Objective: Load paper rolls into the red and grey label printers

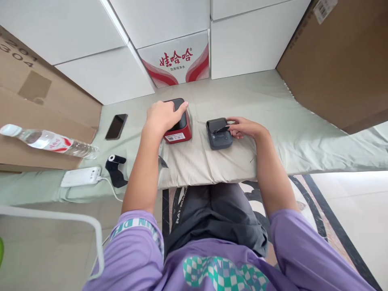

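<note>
My left hand (163, 115) is closed over the top of a red and black box-shaped device (183, 131), thumb along its upper edge. The other fingers are partly hidden behind the hand. A white label with printed codes faces me on the device's front. To the right stands a small dark grey portable printer (220, 139), its upper part darker and apparently uncovered. At its right side, my right hand (242, 127) pinches a thin black strip (221, 129) that lies across the printer's top.
Left of my arm lie a phone (116, 127), a black roll (116, 169) with its strip unrolled, and a white power bank (81, 177) with cable. A water bottle (50, 141) leans near a cardboard box (45, 105). White boxes (245, 48) line the back; another cardboard box (342, 64) stands right.
</note>
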Available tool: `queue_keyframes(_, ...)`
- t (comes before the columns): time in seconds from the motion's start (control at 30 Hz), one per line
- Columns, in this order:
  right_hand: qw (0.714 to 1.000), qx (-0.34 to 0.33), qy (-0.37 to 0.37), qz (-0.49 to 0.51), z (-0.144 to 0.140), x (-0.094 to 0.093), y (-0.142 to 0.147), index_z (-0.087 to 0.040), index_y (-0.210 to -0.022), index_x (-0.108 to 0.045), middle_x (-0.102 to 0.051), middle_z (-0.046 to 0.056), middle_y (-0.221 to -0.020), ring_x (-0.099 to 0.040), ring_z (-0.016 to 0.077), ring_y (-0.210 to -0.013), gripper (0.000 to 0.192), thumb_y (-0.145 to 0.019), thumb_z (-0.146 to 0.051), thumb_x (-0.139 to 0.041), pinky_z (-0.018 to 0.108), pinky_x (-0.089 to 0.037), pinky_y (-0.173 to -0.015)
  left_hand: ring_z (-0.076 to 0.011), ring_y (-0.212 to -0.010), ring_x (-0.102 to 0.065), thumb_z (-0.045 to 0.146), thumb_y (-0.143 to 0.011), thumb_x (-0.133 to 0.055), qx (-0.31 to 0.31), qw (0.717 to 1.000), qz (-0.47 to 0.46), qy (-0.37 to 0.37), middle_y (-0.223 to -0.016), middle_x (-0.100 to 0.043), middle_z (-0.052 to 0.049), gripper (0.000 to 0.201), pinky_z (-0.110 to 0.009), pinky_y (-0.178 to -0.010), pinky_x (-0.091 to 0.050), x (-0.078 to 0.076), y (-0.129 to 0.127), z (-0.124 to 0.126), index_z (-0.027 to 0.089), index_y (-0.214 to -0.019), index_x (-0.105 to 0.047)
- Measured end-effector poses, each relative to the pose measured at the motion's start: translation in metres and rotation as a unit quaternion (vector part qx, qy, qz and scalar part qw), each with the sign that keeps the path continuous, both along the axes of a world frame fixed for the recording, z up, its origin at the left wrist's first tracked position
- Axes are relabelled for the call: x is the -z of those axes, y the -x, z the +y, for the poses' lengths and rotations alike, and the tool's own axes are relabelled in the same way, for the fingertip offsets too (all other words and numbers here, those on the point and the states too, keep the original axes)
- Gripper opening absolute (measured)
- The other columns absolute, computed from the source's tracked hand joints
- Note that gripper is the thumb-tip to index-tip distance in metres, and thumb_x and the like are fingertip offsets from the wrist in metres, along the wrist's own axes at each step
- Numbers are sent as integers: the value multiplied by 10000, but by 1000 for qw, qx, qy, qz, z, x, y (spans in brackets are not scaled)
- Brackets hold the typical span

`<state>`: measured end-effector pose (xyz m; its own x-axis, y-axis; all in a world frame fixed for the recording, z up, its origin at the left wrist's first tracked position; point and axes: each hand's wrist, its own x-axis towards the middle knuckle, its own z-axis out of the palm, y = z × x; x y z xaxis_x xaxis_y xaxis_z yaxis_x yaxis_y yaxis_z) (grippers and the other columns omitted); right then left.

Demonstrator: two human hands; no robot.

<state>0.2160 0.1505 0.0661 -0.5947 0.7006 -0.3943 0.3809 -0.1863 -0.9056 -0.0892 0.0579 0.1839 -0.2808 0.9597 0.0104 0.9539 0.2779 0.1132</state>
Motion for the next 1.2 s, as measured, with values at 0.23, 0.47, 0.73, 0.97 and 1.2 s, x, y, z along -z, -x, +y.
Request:
queue_keyframes(0.23,1000,-1,2,3,3,4,-1,-175,-1409,-599,-614,-34,-580,-575,129,-499,559,-912,-326,-805,198,-428,-440,-364,-1470,-571,440,-1070,-457,66,984,-41,-162,-1356,-742,-182,417,-617,-1367,-141,34,-50,-43,168,-1246,-720)
queue_keyframes(0.47,1000,5,6,-5,-1,-4,2,-168,-1394,-593,-632,-30,-591,-553,115,-459,536,-926,-323,-802,191,-419,-420,-281,-1558,-492,172,-996,-449,92,922,-334,-176,-1683,-487,-170,587,-482,-1310,-404,154,-118,-75,166,-1581,-417)
queue_keyframes(0.73,998,-10,46,48,7,6,-3,-190,-1417,-580,-663,-23,-702,-619,126,-511,603,-884,-253,-854,206,-498,-436,-282,-1597,-433,63,-864,-508,108,902,-387,-159,-1691,-459,-212,716,-479,-1321,-374,170,-110,-64,143,-1561,-363)
queue_keyframes(0.97,996,-16,59,67,7,5,-4,-188,-1407,-610,-657,-26,-721,-606,112,-517,551,-902,-206,-832,199,-533,-452,-270,-1517,-541,-4,-818,-473,110,942,-297,-110,-1620,-559,-193,678,-549,-1308,-292,155,-105,-64,173,-1472,-454)
queue_keyframes(1.2,996,-19,57,67,7,5,-3,-178,-1407,-604,-644,-35,-714,-598,107,-509,517,-929,-195,-799,195,-531,-444,-255,-1501,-555,2,-827,-462,94,956,-259,-101,-1622,-560,-183,666,-529,-1308,-240,151,-111,-65,168,-1472,-451)
